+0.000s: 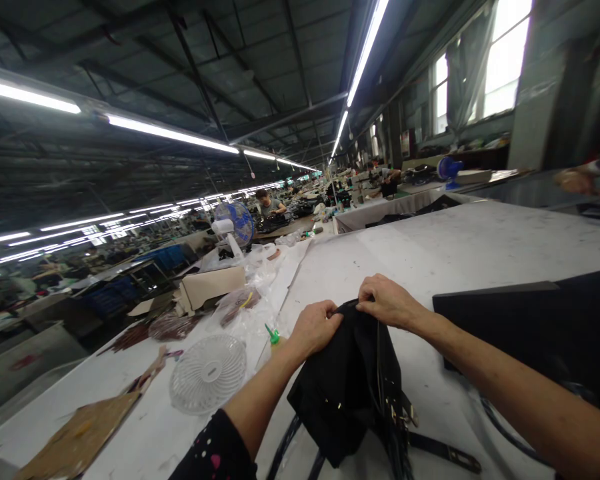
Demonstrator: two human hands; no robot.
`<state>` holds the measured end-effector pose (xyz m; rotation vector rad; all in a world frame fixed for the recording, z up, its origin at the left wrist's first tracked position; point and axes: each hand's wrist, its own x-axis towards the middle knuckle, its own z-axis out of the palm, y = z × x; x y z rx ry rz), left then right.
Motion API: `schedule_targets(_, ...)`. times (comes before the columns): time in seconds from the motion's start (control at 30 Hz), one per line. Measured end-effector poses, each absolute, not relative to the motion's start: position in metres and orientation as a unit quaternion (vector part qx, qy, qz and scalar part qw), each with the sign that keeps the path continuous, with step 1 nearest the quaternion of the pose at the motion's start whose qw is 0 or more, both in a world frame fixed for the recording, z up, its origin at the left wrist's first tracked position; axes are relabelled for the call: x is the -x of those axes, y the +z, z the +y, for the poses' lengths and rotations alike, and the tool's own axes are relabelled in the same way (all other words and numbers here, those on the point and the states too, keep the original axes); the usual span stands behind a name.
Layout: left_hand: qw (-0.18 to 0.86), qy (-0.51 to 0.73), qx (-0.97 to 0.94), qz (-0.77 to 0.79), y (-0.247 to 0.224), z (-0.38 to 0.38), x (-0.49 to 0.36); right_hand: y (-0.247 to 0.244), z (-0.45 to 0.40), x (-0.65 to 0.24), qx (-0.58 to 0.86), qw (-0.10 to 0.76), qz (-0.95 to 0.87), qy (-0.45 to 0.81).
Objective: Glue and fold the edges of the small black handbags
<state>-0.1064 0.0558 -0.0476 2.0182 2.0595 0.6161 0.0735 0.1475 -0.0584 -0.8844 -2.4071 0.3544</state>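
Observation:
A black handbag [347,387] with metal fittings, a zip and dangling straps stands on the white table in front of me. My left hand [316,327] pinches the bag's upper edge on the left, fingers closed on the fabric. At the top right of the same edge, my right hand [383,300] grips the material between thumb and fingers. A buckled strap [445,451] trails from the bag's lower right. The inside of the bag is hidden from me.
A white fan grille [209,373] and a green-tipped glue bottle [274,335] lie left of the bag. Brown cardboard [83,430] is at the front left. Black flat pieces [530,327] cover the right side. A blue fan [235,223] stands beyond. A co-worker's hand [575,180] is far right.

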Motion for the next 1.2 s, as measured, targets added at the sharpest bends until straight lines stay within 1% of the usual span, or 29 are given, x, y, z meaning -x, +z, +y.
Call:
schedule_targets(0.13, 0.182, 0.247, -0.692, 0.654, -0.047, 0.055, 0.104, -0.058, 0.143, -0.071, 0.353, 0.284, -0.884, 0.115)
schedule_targets(0.2, 0.193, 0.247, -0.696, 0.646, -0.046, 0.056, 0.104, -0.058, 0.141, -0.07, 0.364, 0.287, -0.879, 0.108)
schedule_targets(0.33, 0.183, 0.227, -0.699, 0.653, -0.044, 0.06, 0.106, -0.056, 0.137, -0.07, 0.372, 0.291, -0.875, 0.103)
schedule_targets(0.43, 0.157, 0.215, -0.705, 0.657, -0.042, 0.063, 0.104, -0.056, 0.135, -0.071, 0.374, 0.295, -0.873, 0.103)
schedule_targets(0.57, 0.089, 0.214, -0.699, 0.676, -0.044, 0.071, 0.094, -0.06, 0.136, -0.066, 0.378, 0.311, -0.865, 0.11)
schedule_targets(0.73, 0.013, 0.194, -0.687, 0.7, -0.041, 0.072, 0.09, -0.059, 0.135, -0.068, 0.373, 0.36, -0.843, 0.146)
schedule_targets(0.8, 0.01, 0.205, -0.661, 0.722, -0.036, 0.063, 0.099, -0.057, 0.125, -0.079, 0.359, 0.405, -0.818, 0.193)
schedule_targets(0.87, 0.012, 0.224, -0.614, 0.757, -0.032, 0.051, 0.113, -0.058, 0.107, -0.096, 0.337, 0.445, -0.783, 0.275)
schedule_targets(0.9, 0.011, 0.228, -0.59, 0.774, -0.031, 0.044, 0.12, -0.061, 0.096, -0.104, 0.327, 0.451, -0.767, 0.318)
schedule_targets(0.97, 0.016, 0.21, -0.557, 0.803, -0.031, 0.032, 0.133, -0.071, 0.07, -0.119, 0.309, 0.429, -0.758, 0.381)
schedule_targets(1.03, 0.014, 0.16, -0.544, 0.823, -0.034, 0.023, 0.141, -0.086, 0.047, -0.127, 0.305, 0.392, -0.765, 0.409)
schedule_targets(1.1, -0.011, 0.108, -0.532, 0.84, -0.034, 0.018, 0.141, -0.102, 0.034, -0.127, 0.318, 0.371, -0.775, 0.401)
schedule_targets(1.2, -0.098, 0.076, -0.558, 0.82, -0.026, 0.017, 0.13, -0.12, 0.032, -0.117, 0.352, 0.39, -0.774, 0.352)
